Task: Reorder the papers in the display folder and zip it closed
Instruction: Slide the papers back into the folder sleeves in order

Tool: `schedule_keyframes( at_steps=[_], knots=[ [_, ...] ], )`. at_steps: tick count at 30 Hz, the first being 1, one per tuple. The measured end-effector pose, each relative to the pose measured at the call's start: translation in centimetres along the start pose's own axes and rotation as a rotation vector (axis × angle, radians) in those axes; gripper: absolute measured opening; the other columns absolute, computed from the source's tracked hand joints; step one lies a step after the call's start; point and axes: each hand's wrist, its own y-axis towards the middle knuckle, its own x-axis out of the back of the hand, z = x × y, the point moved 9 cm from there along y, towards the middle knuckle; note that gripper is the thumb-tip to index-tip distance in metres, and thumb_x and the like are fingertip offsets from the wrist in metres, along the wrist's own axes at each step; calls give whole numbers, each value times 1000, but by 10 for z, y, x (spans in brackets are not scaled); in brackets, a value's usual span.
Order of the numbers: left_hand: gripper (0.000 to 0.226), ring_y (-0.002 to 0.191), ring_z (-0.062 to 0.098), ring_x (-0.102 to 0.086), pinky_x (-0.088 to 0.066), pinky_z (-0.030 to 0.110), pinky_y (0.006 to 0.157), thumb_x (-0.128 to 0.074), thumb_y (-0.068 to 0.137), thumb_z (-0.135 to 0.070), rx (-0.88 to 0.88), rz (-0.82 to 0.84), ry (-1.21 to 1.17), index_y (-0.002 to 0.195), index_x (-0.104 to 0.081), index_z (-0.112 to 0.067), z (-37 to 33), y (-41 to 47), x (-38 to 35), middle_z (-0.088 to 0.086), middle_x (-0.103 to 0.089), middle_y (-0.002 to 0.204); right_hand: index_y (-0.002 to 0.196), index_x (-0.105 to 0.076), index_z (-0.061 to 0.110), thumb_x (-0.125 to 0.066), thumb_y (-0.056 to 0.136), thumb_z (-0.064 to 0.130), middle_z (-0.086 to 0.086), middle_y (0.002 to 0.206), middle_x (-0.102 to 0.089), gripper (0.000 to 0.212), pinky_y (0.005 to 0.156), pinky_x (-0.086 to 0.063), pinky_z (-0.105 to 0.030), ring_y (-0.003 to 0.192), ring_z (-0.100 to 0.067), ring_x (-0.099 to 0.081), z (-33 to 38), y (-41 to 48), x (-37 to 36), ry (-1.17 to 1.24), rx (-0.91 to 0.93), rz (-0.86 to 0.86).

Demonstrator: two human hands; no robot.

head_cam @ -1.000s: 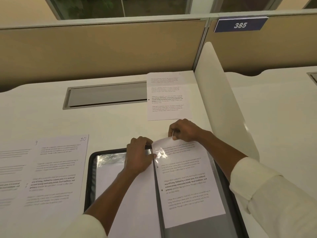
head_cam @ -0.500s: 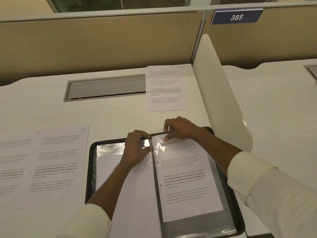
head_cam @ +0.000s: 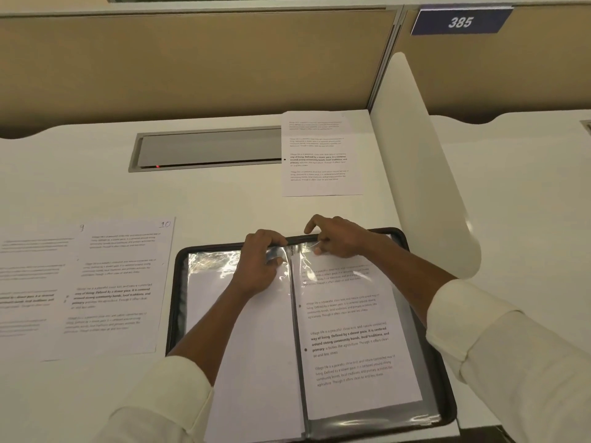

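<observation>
**Sheet going into the right-hand pocket**

The display folder [head_cam: 179, 282] lies open on the worktop [head_cam: 96, 174], directly in front of the person, its black zip edge running all round. The left hand [head_cam: 259, 263] has its fingers curled over the top of a clear pocket [head_cam: 297, 270] close to the spine, apparently holding its mouth apart. The right hand [head_cam: 339, 238] pinches the top edge of the printed sheet [head_cam: 355, 346], which lies down the right half of the folder, mostly inside the pocket.

The step in hand looks like seating this sheet fully. Three loose sheets wait outside: two overlapping at the left, marked 9 [head_cam: 28, 282] and 10 [head_cam: 118, 289], and one [head_cam: 319, 155] at the far side near the divider.

The next move probably calls for letting go of the pocket, turning to a fresh one and fetching the next sheet in order. The zip is not yet touched.
</observation>
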Motion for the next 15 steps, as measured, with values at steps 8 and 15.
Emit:
schedule_keyframes(
  at_steps=[8, 15],
  knots=[
    [47, 112, 22, -54, -53, 44, 91, -79, 77, 10, -1, 4, 11, 113, -69, -20, 1, -2, 0, -7, -64, 117, 133, -48, 25, -100, 65, 28, 9, 90, -64, 85, 80, -50, -37, 90, -13, -60, -2, -2, -5, -22, -60, 25],
    [48, 111, 20, -53, -52, 45, 92, -78, 77, 10, -1, -1, 18, 112, -70, -20, 1, -2, 0, -8, -64, 118, 137, -47, 25, -92, 77, 23, 11, 78, -60, 75, 71, -41, -32, 84, -14, -57, -4, -2, -8, 17, -63, 45]
  ],
)
